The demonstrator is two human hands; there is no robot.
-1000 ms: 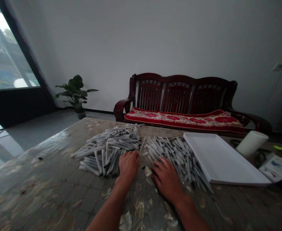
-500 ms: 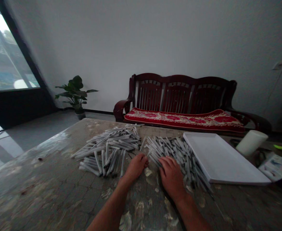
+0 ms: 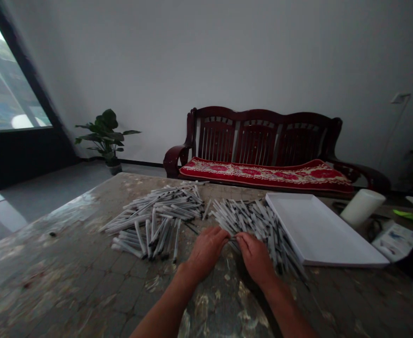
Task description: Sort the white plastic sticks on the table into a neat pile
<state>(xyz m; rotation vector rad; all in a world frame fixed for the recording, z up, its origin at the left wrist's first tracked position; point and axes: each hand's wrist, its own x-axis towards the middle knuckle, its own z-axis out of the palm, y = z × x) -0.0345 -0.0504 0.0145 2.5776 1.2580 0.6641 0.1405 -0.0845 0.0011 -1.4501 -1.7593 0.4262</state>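
My left hand (image 3: 208,248) and my right hand (image 3: 256,258) meet just in front of the right heap of pens. Their fingers are closed, and a thin pen (image 3: 233,237) shows between the fingertips, mostly covered by them. The right pile of pens (image 3: 252,217) spreads behind and beside my right hand; its pens have pale, see-through barrels and dark ends. Left of my left hand lies another pile of similar pens (image 3: 162,206), some pointing toward me.
A shallow white tray (image 3: 322,230) lies right of the pens on the stained table (image 3: 97,286). Beyond it are a white roll (image 3: 363,208) and a small printed box (image 3: 398,240). A dark wooden bench (image 3: 256,136) with a red cover and a potted plant (image 3: 108,136) stand behind.
My left hand has moved right, and the two hands have come together at the fingertips. A pen now shows between them. The view has shifted slightly.
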